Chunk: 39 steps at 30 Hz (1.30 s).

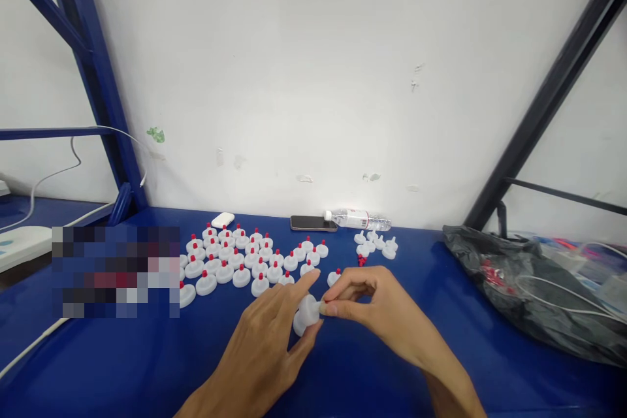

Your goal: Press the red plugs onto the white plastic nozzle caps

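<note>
My left hand [269, 333] is closed round a translucent white nozzle cap [306, 315], tilted so its spout points right. The thumb and fingers of my right hand [360, 294] pinch at the spout's end, on a small red tip cap that the fingertips mostly hide. Beyond my hands stand many white nozzle caps with red tips [241, 276], grouped at the left and middle. One red-tipped nozzle cap [334, 278] stands just behind my right fingers. Further back are several bare white nozzle caps [389, 249], with a small pile of red tip caps [362, 261] in front of them.
Against the wall lie a phone [313, 223], a clear water bottle [360, 218] and a white case [223, 220]. A black plastic bag [490, 300] with red pieces and a white cable takes up the right side. Blue metal posts [93, 65] frame the blue table [122, 366].
</note>
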Each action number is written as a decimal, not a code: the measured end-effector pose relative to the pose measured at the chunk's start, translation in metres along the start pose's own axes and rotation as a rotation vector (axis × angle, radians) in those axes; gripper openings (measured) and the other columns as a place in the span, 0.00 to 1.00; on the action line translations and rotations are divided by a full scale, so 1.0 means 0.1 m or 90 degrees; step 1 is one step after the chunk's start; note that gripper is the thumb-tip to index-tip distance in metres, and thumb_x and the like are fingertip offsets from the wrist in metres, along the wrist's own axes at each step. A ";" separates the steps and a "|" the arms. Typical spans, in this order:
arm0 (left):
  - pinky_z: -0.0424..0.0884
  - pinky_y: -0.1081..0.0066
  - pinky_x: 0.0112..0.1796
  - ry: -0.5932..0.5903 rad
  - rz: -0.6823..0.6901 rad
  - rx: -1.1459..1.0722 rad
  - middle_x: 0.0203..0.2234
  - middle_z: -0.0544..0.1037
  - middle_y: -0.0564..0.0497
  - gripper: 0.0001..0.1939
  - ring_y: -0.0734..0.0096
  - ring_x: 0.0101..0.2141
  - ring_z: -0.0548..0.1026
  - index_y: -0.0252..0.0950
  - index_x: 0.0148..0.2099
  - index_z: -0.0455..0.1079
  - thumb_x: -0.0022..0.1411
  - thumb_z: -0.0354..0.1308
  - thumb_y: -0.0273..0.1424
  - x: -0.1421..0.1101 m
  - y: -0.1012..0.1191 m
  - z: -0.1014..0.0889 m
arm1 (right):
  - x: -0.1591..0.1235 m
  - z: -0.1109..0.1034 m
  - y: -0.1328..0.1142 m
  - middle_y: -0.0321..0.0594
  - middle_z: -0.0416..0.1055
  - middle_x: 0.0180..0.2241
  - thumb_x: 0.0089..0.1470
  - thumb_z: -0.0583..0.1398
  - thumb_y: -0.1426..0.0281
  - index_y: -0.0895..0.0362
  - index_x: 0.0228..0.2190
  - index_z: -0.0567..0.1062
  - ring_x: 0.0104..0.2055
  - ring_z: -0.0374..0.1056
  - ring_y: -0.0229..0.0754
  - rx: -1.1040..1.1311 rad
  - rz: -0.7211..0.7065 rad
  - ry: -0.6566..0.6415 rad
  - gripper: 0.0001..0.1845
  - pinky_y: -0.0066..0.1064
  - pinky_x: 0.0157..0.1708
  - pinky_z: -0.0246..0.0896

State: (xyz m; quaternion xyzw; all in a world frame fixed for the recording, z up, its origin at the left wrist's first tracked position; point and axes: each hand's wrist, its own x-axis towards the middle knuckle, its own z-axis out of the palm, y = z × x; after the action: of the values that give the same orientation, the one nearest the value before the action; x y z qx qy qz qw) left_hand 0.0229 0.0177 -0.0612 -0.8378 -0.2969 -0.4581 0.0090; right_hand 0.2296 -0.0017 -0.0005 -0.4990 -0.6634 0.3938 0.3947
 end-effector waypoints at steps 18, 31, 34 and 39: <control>0.82 0.65 0.41 0.075 0.083 0.004 0.44 0.84 0.48 0.24 0.64 0.41 0.84 0.41 0.67 0.60 0.72 0.55 0.25 -0.02 -0.01 -0.04 | -0.07 0.00 -0.14 0.39 0.76 0.47 0.55 0.70 0.63 0.52 0.45 0.80 0.45 0.72 0.42 0.111 -0.023 -0.116 0.15 0.31 0.45 0.68; 0.81 0.73 0.30 0.083 0.091 -0.029 0.41 0.84 0.50 0.25 0.69 0.30 0.84 0.41 0.65 0.61 0.69 0.59 0.24 0.00 0.05 -0.10 | -0.02 0.25 -0.15 0.31 0.75 0.30 0.48 0.67 0.75 0.52 0.53 0.69 0.31 0.70 0.36 0.221 0.028 -0.147 0.30 0.27 0.35 0.66; 0.81 0.72 0.30 0.086 0.072 -0.040 0.40 0.84 0.51 0.24 0.70 0.30 0.84 0.42 0.64 0.61 0.70 0.57 0.23 0.00 0.06 -0.09 | -0.01 0.25 -0.14 0.31 0.75 0.29 0.47 0.67 0.77 0.53 0.50 0.70 0.29 0.68 0.34 0.252 0.017 -0.151 0.28 0.26 0.33 0.65; 0.80 0.74 0.29 0.105 0.071 -0.025 0.39 0.84 0.53 0.20 0.73 0.28 0.83 0.42 0.62 0.64 0.70 0.57 0.24 0.00 0.06 -0.08 | -0.01 0.28 -0.14 0.32 0.75 0.30 0.46 0.68 0.76 0.54 0.44 0.70 0.27 0.65 0.32 0.291 0.025 -0.160 0.23 0.22 0.28 0.59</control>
State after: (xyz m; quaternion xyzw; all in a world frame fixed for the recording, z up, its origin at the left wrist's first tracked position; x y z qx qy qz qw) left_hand 0.0199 0.0104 -0.0547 -0.8126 -0.2390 -0.5299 0.0423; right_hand 0.1995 -0.0085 0.0019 -0.3568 -0.5911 0.6001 0.4040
